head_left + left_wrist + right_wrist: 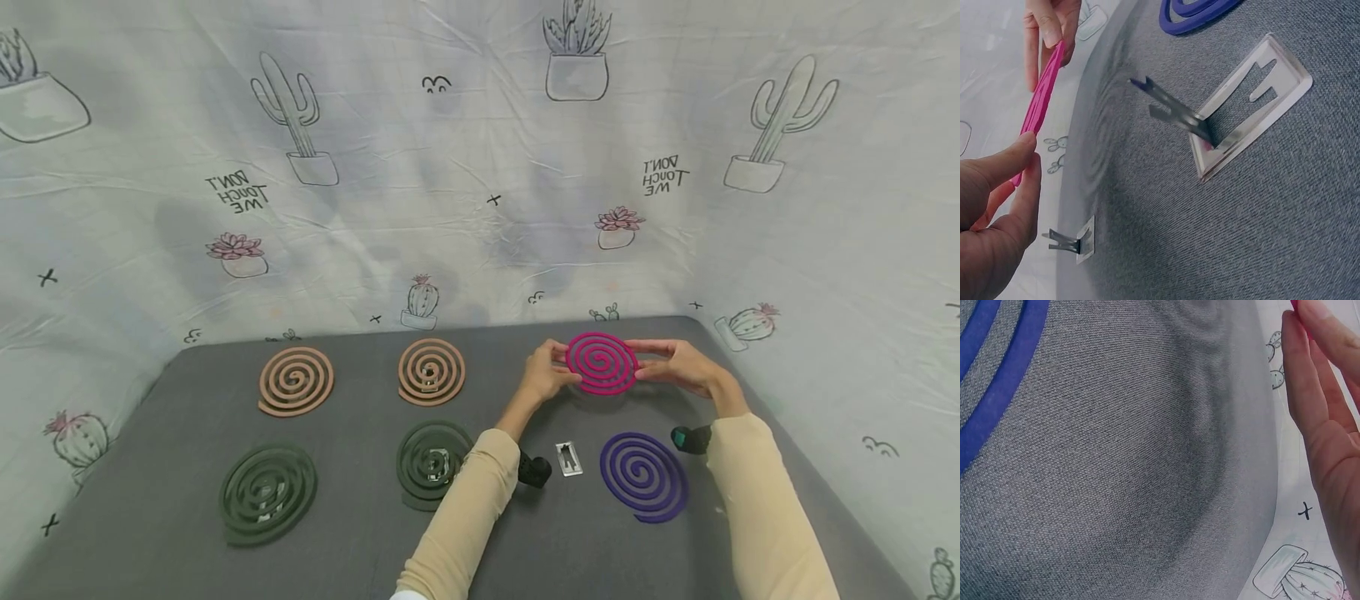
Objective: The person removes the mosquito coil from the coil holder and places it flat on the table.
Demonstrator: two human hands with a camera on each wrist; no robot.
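Note:
Both hands hold a pink mosquito coil (599, 362) raised over the far right of the table. My left hand (546, 371) pinches its left edge between thumb and fingers; my right hand (678, 367) pinches the right edge with fingers stretched out. In the left wrist view the coil (1041, 103) appears nearly edge-on. Nearer on the table lies a purple coil (639, 472), with a bare metal coil stand (568, 458) to its left. That stand's forked prong (1175, 112) is bent upward. Another upright-pronged stand (1085, 240) sits farther off in the left wrist view.
To the left, two orange coils (297, 380) lie in the far row and two green coils (264, 492) in the near row. Metal stands show beneath several of them. A cactus-print cloth (480, 167) hangs behind and beside the grey table (345, 533).

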